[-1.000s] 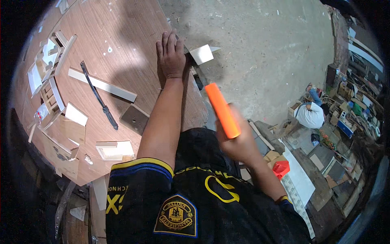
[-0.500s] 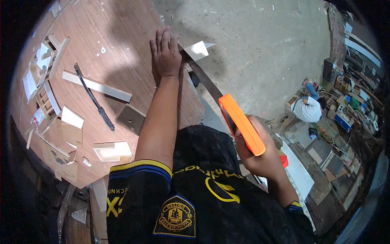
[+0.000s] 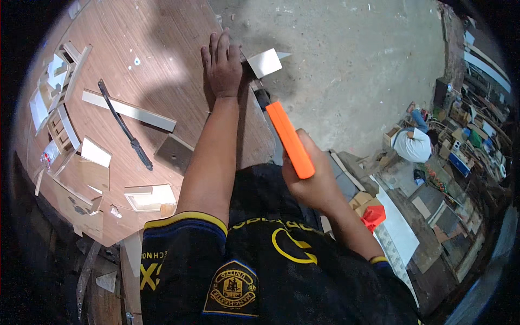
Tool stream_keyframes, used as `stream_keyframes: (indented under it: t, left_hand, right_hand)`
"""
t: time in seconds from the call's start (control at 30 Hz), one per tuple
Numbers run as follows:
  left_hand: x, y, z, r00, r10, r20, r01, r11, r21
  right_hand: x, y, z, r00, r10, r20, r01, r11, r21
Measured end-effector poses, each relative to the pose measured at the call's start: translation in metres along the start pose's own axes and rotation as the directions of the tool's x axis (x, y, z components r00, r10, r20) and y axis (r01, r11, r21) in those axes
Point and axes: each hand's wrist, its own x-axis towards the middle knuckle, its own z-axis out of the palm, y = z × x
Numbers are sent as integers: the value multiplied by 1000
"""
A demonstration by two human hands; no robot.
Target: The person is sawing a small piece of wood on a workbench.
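Observation:
My right hand (image 3: 317,176) is wrapped round the orange handle of a handsaw (image 3: 290,140), just off the table's right edge. Little of the blade shows; most of it is hidden below the handle. My left hand (image 3: 222,67) lies flat with fingers spread near that same edge of the wooden table (image 3: 179,70). Beside its fingertips, a white-faced piece of board (image 3: 265,63) juts out past the edge over the floor. Whether the left palm rests on this piece or on the tabletop, I cannot tell.
A black strap-like strip (image 3: 123,123) lies across a narrow white-edged board (image 3: 130,111) on the table. Small wooden frames and offcuts (image 3: 67,81) crowd the left side. Another person (image 3: 413,145) sits low at the right, near stacked clutter. A red item (image 3: 373,216) lies right of my forearm.
The right hand has pushed the saw forward and left toward the table edge, and the long blade seen before is now mostly out of sight. My left hand stays nearly in place.

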Motion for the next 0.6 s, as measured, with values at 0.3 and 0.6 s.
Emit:
stream_keyframes:
  t: [0.3,0.6]
  left_hand:
    - [-7,17,-19,991,-66,113,64,998,25]
    - [-13,9,-16,985,-153,74,152,988,19]
  right_hand:
    - [15,-23,-17,991,128,27,-129,990,48]
    - [-3,-37,-33,984,137,114,-149,984,96]
